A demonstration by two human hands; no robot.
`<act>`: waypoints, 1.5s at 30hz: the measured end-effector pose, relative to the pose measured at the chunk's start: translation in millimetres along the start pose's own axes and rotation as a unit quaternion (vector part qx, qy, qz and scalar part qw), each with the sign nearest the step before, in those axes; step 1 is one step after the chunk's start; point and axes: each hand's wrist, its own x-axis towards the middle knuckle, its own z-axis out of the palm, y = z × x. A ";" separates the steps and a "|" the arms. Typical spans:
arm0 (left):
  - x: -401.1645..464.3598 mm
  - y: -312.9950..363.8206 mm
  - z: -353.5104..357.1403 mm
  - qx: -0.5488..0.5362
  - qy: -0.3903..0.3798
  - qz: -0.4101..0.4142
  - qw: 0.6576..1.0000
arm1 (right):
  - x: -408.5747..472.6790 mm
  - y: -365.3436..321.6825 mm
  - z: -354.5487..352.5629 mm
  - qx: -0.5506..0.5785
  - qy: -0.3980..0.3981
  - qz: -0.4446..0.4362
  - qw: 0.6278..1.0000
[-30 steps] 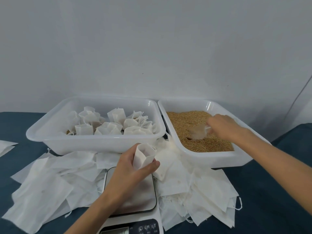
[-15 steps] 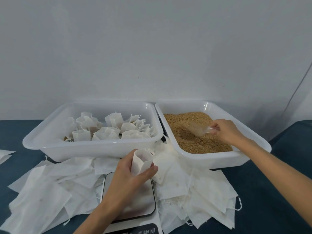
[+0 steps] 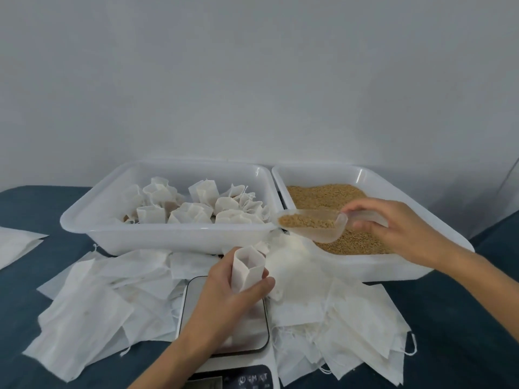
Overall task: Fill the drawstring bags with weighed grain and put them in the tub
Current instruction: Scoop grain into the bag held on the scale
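Task partway. Roughly ten filled bags are already sitting in the tub, beyond the left hand. Left hand is gripping an open, empty drawstring bag upright over the scale. Right hand is pinching the handle of a clear scoop loaded with grain, hovering just up and right of the bag mouth, over the grain tub rim. Many flat bags are lying on the counter either side of the left hand, so much filling is left.
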 end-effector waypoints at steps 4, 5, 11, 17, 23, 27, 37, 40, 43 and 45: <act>-3.7 -1.2 -0.8 -0.007 -0.005 -0.001 1.000 | -5.4 -33.1 1.4 -0.063 -0.020 -0.074 0.995; -3.8 -1.6 -1.6 -0.006 -0.004 0.001 1.000 | -4.9 -39.2 1.1 -0.073 -0.014 -0.092 0.993; -4.9 -2.5 -5.5 0.028 0.019 0.022 0.999 | 0.3 -56.8 -0.7 -0.132 -0.001 -0.124 0.983; -5.5 -1.4 -4.5 0.021 0.019 0.024 0.999 | 5.8 -65.8 -0.5 -0.210 0.020 -0.140 0.967; -5.4 0.1 -4.8 0.007 0.010 0.031 0.999 | 10.0 -74.4 1.9 -0.278 0.043 -0.177 0.943; -5.8 0.7 -4.3 0.001 0.006 0.036 0.999 | 12.1 -77.6 4.0 -0.293 0.055 -0.199 0.934; -4.6 0.2 -5.3 -0.013 0.002 0.032 0.999 | 12.2 -77.8 3.9 -0.300 0.066 -0.212 0.928; -4.0 -0.2 -5.3 -0.013 0.003 0.031 0.999 | 12.0 -75.0 3.8 -0.297 0.066 -0.215 0.928; -4.0 0.4 -5.7 -0.012 0.001 0.029 0.999 | 12.4 -73.7 3.0 -0.296 0.061 -0.213 0.929; -4.1 1.1 -6.0 -0.012 -0.003 0.025 1.000 | 12.7 -73.8 2.9 -0.297 0.061 -0.211 0.929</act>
